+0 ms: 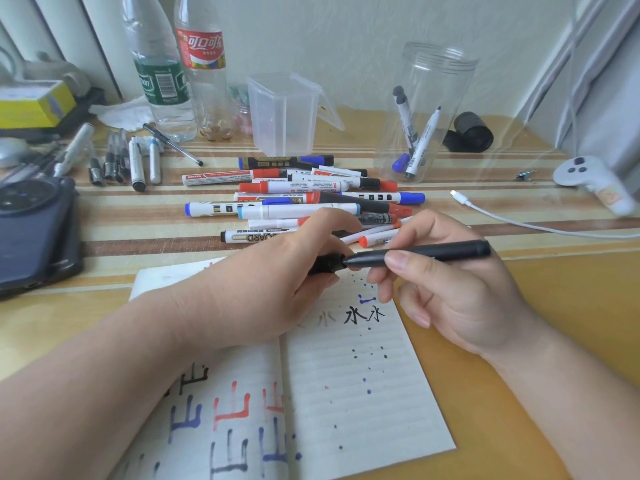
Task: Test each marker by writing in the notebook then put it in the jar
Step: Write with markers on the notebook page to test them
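Above the notebook [363, 393], left hand [277, 282] grips cap [325, 264], right hand [460, 299] marker [433, 252] (both black).

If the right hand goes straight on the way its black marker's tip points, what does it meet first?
The black cap gripped in the left hand. The right hand holds the black marker with its tip at the cap's mouth, apparently touching it.

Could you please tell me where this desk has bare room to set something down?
Bare desk lies right of the notebook, below the white cable, and between the phone and the marker pile. The back left, by the bottles, is crowded.
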Available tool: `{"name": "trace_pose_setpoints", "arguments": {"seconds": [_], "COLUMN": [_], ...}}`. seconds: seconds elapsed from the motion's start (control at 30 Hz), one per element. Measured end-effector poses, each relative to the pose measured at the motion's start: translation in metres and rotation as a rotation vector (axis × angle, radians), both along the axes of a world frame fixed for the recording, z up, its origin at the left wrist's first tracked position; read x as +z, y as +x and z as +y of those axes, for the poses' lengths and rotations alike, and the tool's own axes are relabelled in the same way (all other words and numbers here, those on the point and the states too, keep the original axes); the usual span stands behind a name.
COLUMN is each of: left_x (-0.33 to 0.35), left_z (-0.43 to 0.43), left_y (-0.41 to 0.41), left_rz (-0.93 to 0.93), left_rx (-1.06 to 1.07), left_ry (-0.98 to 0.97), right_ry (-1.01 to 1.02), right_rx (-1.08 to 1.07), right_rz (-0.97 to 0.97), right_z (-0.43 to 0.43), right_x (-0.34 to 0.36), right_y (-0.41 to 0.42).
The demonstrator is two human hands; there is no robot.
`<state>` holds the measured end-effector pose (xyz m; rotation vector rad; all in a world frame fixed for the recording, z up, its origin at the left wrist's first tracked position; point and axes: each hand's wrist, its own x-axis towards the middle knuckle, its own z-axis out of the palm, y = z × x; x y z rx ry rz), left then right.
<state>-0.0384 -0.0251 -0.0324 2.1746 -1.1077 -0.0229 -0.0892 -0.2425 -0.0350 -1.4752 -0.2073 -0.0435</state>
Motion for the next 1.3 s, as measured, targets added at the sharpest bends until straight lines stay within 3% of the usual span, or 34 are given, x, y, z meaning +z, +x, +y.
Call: {"name": "trace_pose_setpoints", "arguments": {"seconds": [0.33, 0.5, 0.67, 0.9, 1.03, 1.3], "left_x": [-0.001, -0.002, -0.004, 0.002, 0.002, 0.009], "left_z": [0.002, 0.001, 0.003, 0.004, 0.007, 0.000], "left_y": [0.006, 0.005, 0.007, -0.001, -0.001, -0.009], "left_rz": [0.225, 0.347, 0.435, 0.589, 0.642, 0.580], "left_rx": [0.037, 0.046, 0.051, -0.030, -0.067, -0.085], "left_ry": [-0.379, -0.452, -0.523, -0.645, -0.575, -0.555], "right_ry": [0.065, 0.162, 0.160, 0.089, 0.084, 0.115], "right_rx": [0.025, 0.184, 0.010, 0.217, 0.247, 0.277], "right_rz": [0.048, 0.086, 0.118, 0.164, 0.174, 0.175], "right_z": [-0.001, -0.004, -0.011, 0.004, 0.008, 0.006], "right_x": [0.003, 0.003, -0.001, -0.008, -0.011, -0.008], "right_y": [0.003, 0.004, 0.008, 0.002, 0.002, -0.002]}}
